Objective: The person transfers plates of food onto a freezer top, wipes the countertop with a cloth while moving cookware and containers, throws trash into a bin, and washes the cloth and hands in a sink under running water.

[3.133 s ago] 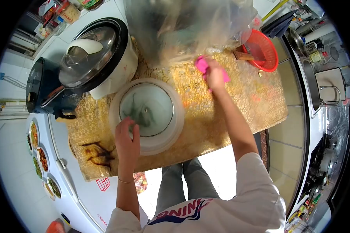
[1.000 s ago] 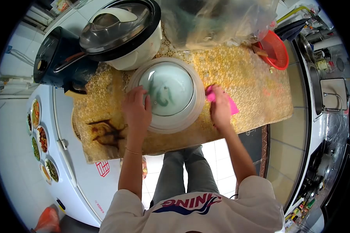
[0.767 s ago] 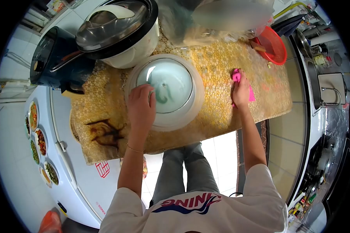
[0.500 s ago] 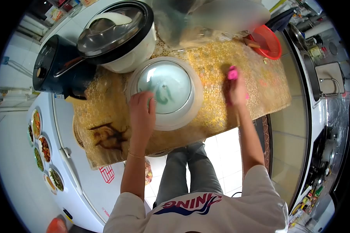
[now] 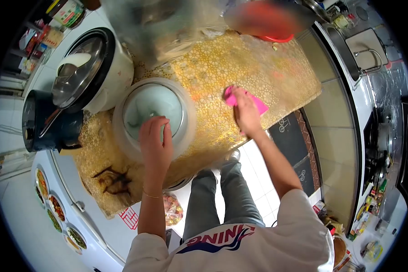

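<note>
A round, pale green glass lid (image 5: pixel 156 99) with a thin rim covers a wide whitish bowl (image 5: pixel 188 115) on the table. At its near edge is my left hand (image 5: pixel 156 138), fingers curled together over the rim; the fingertips are partly hidden. Farther right, my right hand (image 5: pixel 247 113) presses a bright pink cloth (image 5: pixel 259 105) onto the gold patterned tablecloth (image 5: pixel 208 77). Part of the cloth sticks out beyond the fingers on both sides.
A white rice cooker (image 5: pixel 118 75) and a dark blue pot (image 5: pixel 54 120) stand left of the bowl. Blurred plastic sheeting (image 5: pixel 167 31) and a red basin (image 5: pixel 279 38) are at the back. Several dishes of food (image 5: pixel 56 206) lie at lower left; a sink (image 5: pixel 344 52) is far right.
The view has turned, shifting the table things leftward. My right hand has drawn the pink cloth left, towards the bowl. My left hand now sits nearer the middle of the lid's front edge.
</note>
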Demonstrator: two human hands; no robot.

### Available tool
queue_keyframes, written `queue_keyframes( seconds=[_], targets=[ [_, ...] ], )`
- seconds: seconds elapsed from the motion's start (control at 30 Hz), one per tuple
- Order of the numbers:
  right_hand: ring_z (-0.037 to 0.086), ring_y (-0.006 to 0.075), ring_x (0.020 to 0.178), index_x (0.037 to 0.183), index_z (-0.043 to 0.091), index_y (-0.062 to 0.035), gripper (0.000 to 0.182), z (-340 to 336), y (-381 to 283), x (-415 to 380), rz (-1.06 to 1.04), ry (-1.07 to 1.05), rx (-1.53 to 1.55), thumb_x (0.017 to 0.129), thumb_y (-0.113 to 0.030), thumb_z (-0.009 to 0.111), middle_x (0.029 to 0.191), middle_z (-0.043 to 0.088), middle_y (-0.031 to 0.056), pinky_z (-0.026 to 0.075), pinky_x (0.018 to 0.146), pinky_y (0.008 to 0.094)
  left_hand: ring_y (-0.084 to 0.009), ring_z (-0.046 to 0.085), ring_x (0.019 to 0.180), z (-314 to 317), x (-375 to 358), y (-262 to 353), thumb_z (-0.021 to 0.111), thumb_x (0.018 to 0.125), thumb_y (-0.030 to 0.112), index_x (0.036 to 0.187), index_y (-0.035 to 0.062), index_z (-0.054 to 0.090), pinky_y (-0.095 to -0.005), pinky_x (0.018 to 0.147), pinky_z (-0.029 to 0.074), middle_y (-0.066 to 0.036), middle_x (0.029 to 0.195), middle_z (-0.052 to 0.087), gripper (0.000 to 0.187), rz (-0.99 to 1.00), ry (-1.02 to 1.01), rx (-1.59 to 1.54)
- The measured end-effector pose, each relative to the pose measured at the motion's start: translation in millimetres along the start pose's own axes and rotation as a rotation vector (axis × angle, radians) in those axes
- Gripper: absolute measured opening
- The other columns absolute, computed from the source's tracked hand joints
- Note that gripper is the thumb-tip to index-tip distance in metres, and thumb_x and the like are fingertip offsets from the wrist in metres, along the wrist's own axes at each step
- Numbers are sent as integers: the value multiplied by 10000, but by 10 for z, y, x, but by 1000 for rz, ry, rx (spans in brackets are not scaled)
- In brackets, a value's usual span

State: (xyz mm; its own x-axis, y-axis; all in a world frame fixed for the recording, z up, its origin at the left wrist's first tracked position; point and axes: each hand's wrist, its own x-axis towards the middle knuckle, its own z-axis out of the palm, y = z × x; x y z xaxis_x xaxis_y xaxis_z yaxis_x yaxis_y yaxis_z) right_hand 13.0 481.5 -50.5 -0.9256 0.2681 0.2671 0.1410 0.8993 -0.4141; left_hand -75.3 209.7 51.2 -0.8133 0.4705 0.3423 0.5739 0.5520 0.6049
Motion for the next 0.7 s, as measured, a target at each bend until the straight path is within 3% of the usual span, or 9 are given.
queue_keyframes(
  seconds=[0.27,0.33,0.37,0.47,0.5,0.53,0.6,0.7],
  targets=[
    [414,352,1234,1282,386,-19,442,-244,1002,475,149,105,-171,846,-46,450,1309,452,197,313,1046,438,-308,549,916,16,12,221,558,841,46,936,42,559,-405,801,433,-115,970,599,95,63,-16,16],
    [445,362,1196,1272,398,-26,439,-320,994,535,121,167,-157,836,-18,448,1280,471,198,344,1013,439,-309,548,909,62,-17,271,557,842,45,935,41,556,-403,793,434,-116,969,598,93,82,-10,31],
    [460,368,1171,1266,405,-29,459,-347,970,457,141,163,24,812,5,460,1258,480,205,361,989,441,-311,547,904,98,-39,322,557,843,45,930,42,554,-407,791,431,-116,962,596,88,53,-19,0],
    [496,389,1098,1234,436,-38,524,-769,162,203,168,-63,276,723,60,501,1189,503,229,399,922,445,-316,543,898,317,-8,458,561,842,48,925,44,553,-413,788,426,-119,952,593,83,25,-30,-23],
    [488,384,1125,1247,440,-22,590,-397,220,-42,-6,52,185,671,80,511,1221,491,234,387,970,415,-319,540,897,407,10,490,565,841,50,923,46,553,-415,787,424,-122,947,591,83,27,-31,-13],
    [451,347,1199,1276,426,-1,574,-170,195,-283,-119,-89,61,709,56,495,1284,467,212,338,1039,394,-319,540,897,507,32,527,565,841,50,923,46,553,-415,787,424,-122,947,591,83,26,-32,-14],
    [387,293,1279,1310,397,9,550,-102,-30,-637,-303,-179,-6,763,4,462,1348,425,187,269,1095,388,-326,539,898,700,95,630,576,835,60,930,44,553,-419,786,424,-129,947,589,99,17,-93,-70],
    [351,255,1312,1309,403,-3,513,-261,224,-460,-262,-215,21,799,-54,434,1371,407,166,248,1103,395,-334,538,894,1165,399,964,589,826,68,936,43,555,-419,777,426,-137,949,588,118,100,-109,-112]
  ],
)
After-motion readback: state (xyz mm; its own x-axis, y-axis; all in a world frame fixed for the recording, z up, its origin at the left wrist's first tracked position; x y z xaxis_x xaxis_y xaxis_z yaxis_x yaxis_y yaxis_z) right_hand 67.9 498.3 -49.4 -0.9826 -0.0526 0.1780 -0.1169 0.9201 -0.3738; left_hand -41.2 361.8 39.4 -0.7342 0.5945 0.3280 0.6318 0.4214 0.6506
